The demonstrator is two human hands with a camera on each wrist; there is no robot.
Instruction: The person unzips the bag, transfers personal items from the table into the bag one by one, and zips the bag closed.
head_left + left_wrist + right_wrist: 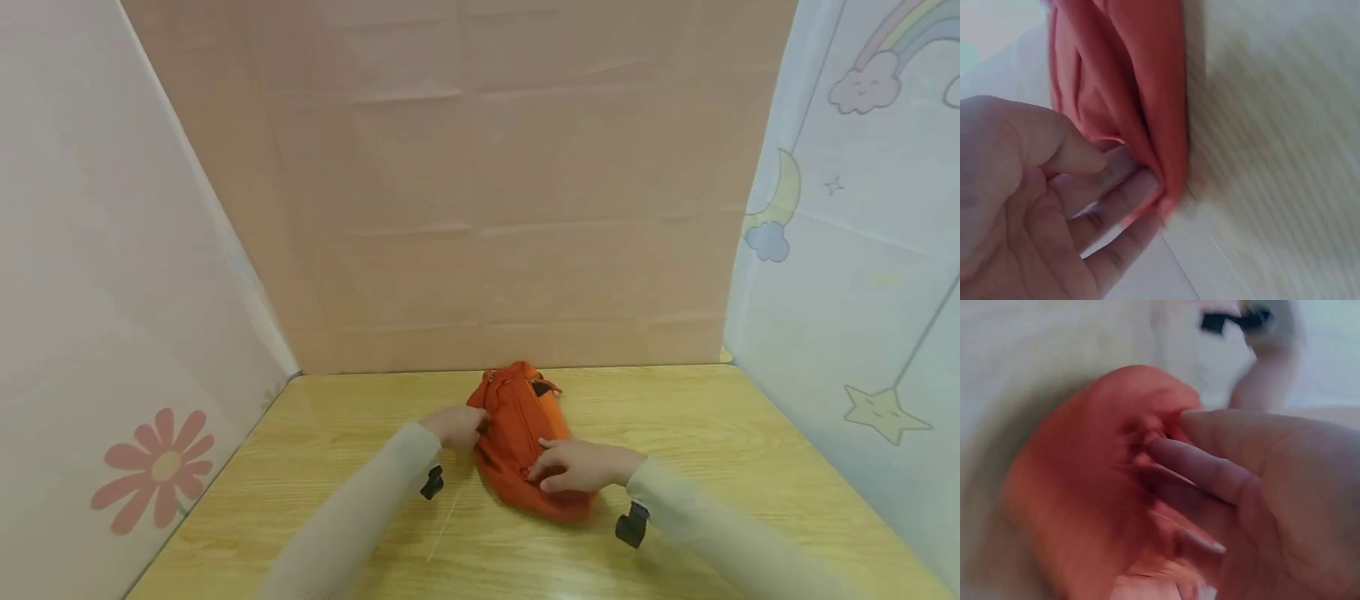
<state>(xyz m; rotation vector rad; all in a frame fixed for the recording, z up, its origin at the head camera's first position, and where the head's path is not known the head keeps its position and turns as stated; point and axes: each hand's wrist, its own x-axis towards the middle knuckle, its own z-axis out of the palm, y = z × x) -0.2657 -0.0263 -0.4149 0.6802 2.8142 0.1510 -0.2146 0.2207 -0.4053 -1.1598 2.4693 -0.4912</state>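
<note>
A red bag [517, 425] with a brighter orange side panel lies on the wooden table, its narrower corded end toward the back wall. At its left edge, my left hand [456, 425] holds the cloth; in the left wrist view the fingers [1138, 187] curl into a fold of the red fabric. My right hand [581, 465] is on the front right part of the bag. Its thumb and forefinger [1191, 459] pinch bunched cloth in the right wrist view, where the picture is blurred. What lies inside the bag is hidden.
The wooden table [360, 400] meets a plain tan backdrop [480, 208] behind the bag. Pale printed sheets stand on both sides, one with a pink flower [161, 467]. A thin pale strand [444, 527] lies in front of the left hand.
</note>
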